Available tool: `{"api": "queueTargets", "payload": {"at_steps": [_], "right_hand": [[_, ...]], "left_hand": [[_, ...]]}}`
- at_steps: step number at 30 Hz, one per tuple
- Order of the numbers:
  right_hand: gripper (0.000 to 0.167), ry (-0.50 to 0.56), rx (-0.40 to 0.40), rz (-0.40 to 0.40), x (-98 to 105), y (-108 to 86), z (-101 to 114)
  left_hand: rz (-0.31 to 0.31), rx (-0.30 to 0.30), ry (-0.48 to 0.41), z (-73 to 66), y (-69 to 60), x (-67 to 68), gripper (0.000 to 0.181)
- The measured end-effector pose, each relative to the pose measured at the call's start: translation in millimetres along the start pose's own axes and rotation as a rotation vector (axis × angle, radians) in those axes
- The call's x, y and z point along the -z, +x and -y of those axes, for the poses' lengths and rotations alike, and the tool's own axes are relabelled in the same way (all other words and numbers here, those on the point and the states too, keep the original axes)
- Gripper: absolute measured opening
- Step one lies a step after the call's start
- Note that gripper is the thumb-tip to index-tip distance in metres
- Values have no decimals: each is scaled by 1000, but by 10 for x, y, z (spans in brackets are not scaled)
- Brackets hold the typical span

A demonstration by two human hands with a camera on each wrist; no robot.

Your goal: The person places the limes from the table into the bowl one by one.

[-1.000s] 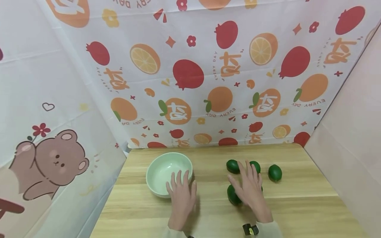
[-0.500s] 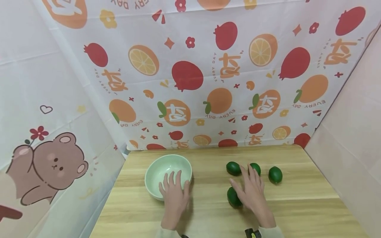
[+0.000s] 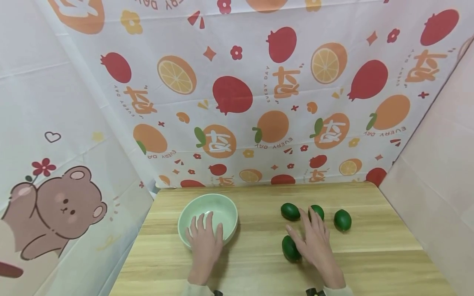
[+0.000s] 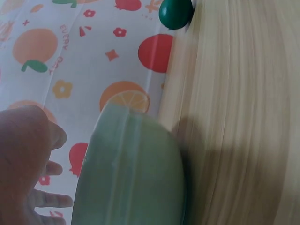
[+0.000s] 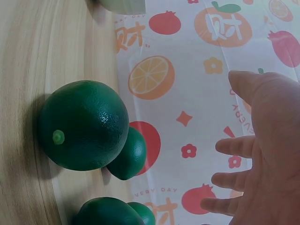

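My left hand [image 3: 205,242], fingers spread, hovers over the near part of a pale green bowl [image 3: 185,218]. In the left wrist view the fingers are apart from the bowl's outer wall [image 4: 131,173], holding nothing. Over a group of dark green limes, my right hand [image 3: 316,244] has its fingers extended. One lime [image 3: 291,248] lies beside its thumb, another lime [image 3: 290,211] lies beyond it, and a third lime [image 3: 316,212] is partly behind the fingers. The right wrist view shows a gap between the hand [image 5: 267,150] and the nearest lime [image 5: 84,125].
A further lime [image 3: 342,220] lies to the right on the wooden table [image 3: 259,263]. Fruit-printed cloth [image 3: 255,102] stands behind the table, with a bear-printed cloth [image 3: 70,205] on the left and a pale cloth wall [image 3: 433,181] on the right.
My left hand has drifted left across the bowl, fingers still spread. My right hand has shifted slightly nearer to me above the limes. Nothing has been picked up.
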State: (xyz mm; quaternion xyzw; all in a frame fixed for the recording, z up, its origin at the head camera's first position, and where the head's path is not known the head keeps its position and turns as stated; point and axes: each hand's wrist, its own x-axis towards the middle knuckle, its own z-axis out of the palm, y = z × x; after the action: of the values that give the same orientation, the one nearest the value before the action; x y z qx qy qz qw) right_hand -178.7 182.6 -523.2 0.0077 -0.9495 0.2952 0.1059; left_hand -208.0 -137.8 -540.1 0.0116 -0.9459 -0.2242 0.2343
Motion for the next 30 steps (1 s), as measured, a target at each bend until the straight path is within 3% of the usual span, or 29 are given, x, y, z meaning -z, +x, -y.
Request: {"api": "queueTargets", "payload": {"at_steps": [9,16,30], "right_hand": [[78,-31,21,-7,4,-8,-17],[79,-16,25,0,-11,-44,-29],[75,-11,41,9,-72,-100,-12]], "left_hand": [[57,43,12,162,51,110,52],[40,66,34,325,99,161,54],[34,171,2,582,105,265,55]]}}
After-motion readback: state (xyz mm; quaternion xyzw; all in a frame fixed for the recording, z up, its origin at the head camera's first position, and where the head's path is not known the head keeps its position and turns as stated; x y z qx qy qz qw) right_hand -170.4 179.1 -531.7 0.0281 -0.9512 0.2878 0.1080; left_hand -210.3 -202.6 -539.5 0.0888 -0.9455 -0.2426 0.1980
